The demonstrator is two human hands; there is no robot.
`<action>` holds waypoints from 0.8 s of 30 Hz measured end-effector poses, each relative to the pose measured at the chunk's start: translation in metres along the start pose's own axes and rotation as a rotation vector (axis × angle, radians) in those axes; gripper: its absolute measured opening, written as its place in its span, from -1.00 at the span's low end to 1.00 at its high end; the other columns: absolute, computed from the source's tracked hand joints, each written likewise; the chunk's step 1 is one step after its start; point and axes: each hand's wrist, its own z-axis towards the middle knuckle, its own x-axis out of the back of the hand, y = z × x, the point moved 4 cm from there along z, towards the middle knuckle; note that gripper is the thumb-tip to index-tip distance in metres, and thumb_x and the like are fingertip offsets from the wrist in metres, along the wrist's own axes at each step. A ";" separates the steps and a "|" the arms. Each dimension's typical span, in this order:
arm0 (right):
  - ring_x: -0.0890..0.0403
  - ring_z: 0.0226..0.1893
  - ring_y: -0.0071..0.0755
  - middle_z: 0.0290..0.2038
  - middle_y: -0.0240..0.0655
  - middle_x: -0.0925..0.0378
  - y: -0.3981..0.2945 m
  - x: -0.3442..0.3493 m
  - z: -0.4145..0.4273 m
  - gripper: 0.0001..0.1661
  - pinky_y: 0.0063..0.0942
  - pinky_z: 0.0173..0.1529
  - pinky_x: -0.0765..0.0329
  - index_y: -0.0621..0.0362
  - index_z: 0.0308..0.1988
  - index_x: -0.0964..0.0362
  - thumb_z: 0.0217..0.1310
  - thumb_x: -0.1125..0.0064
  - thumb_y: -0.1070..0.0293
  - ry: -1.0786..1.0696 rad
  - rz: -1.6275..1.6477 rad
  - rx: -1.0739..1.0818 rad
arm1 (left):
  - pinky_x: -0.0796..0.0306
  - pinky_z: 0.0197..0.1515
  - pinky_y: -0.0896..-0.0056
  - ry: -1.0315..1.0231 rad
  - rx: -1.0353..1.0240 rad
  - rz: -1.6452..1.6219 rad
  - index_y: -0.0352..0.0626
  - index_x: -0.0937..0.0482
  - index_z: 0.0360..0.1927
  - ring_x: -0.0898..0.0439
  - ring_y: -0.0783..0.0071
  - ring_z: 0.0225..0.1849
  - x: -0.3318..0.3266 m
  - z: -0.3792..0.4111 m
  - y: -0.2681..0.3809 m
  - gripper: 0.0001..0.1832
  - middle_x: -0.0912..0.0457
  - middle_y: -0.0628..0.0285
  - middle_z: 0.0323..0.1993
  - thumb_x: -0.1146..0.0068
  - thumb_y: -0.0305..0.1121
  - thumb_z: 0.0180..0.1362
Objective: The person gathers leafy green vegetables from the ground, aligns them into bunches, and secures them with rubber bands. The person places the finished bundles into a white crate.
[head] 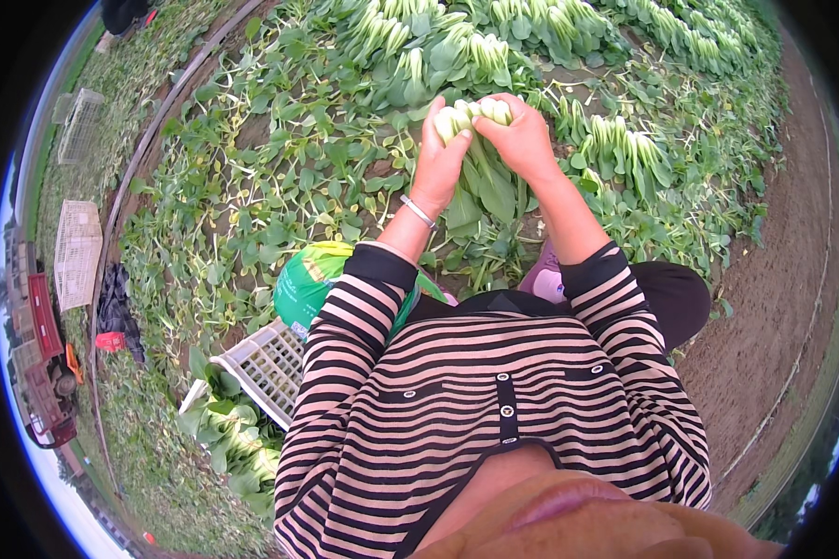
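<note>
Both my hands hold a bunch of green bok choy [481,175] in front of me, its pale stem bases up and its leaves hanging down. My left hand [442,157] grips the bases on one side, with a silver bracelet at the wrist. On the other side my right hand [521,136] closes round the bases, its thumb near the middle of the bunch. Just beyond my hands, cut bok choy [489,59] lies in rows with the stems up. A smaller row of bok choy [626,150] rests to the right of my right hand.
Loose leaves [287,154] cover the soil. Beside me at the left are a green plastic bag [300,283], a white plastic crate [273,363] and more bok choy [245,447]. Farther left lie a hose [140,154], crates [78,255] and a red truck [42,321]. Bare soil [755,328] runs along the right.
</note>
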 end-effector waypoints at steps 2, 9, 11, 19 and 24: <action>-0.68 -0.28 -0.41 -0.28 -0.28 -0.69 -0.002 0.001 0.000 -0.61 -0.44 -0.11 -0.57 0.19 -0.11 -0.58 0.04 -0.35 0.27 0.011 0.014 -0.022 | -0.20 0.38 0.34 0.008 -0.083 0.108 -0.25 0.02 0.51 -0.32 0.37 0.32 -0.001 -0.002 0.002 -0.23 -0.28 0.10 0.35 -0.06 -0.49 0.28; -0.60 -0.21 -0.61 -0.20 -0.39 -0.68 -0.011 -0.012 -0.011 -0.62 -0.52 -0.05 -0.54 0.22 -0.07 -0.57 0.13 -0.41 0.30 -0.001 0.299 0.011 | -0.26 0.34 0.34 0.051 -0.201 0.102 -0.25 0.04 0.50 -0.36 0.39 0.28 0.001 -0.002 0.002 -0.24 -0.31 0.10 0.31 -0.10 -0.43 0.33; -0.64 -0.20 -0.52 -0.19 -0.32 -0.68 -0.011 -0.017 -0.014 -0.54 -0.48 -0.04 -0.55 0.22 -0.03 -0.55 0.14 -0.41 0.19 -0.005 0.266 0.050 | -0.28 0.32 0.35 0.078 -0.212 0.122 -0.25 0.05 0.49 -0.37 0.38 0.27 -0.001 -0.003 0.004 -0.24 -0.30 0.08 0.31 -0.11 -0.39 0.35; -0.62 0.01 -0.15 0.02 -0.07 -0.57 -0.042 -0.029 -0.029 -0.23 -0.32 0.13 -0.49 0.22 0.20 -0.37 0.31 -0.14 -0.20 0.046 -0.135 0.220 | -0.25 0.34 0.31 0.122 -0.268 0.043 -0.26 0.16 0.50 -0.35 0.28 0.29 -0.007 -0.010 0.012 -0.22 -0.28 -0.01 0.32 -0.02 -0.23 0.42; -0.56 0.10 -0.03 0.09 0.01 -0.52 -0.048 -0.033 -0.029 -0.16 -0.26 0.20 -0.43 0.26 0.24 -0.31 0.37 0.03 -0.29 0.058 -0.142 0.226 | -0.18 0.38 0.32 0.079 -0.211 -0.036 -0.24 0.20 0.51 -0.32 0.28 0.32 -0.006 -0.012 0.019 -0.24 -0.25 0.00 0.35 0.09 -0.15 0.47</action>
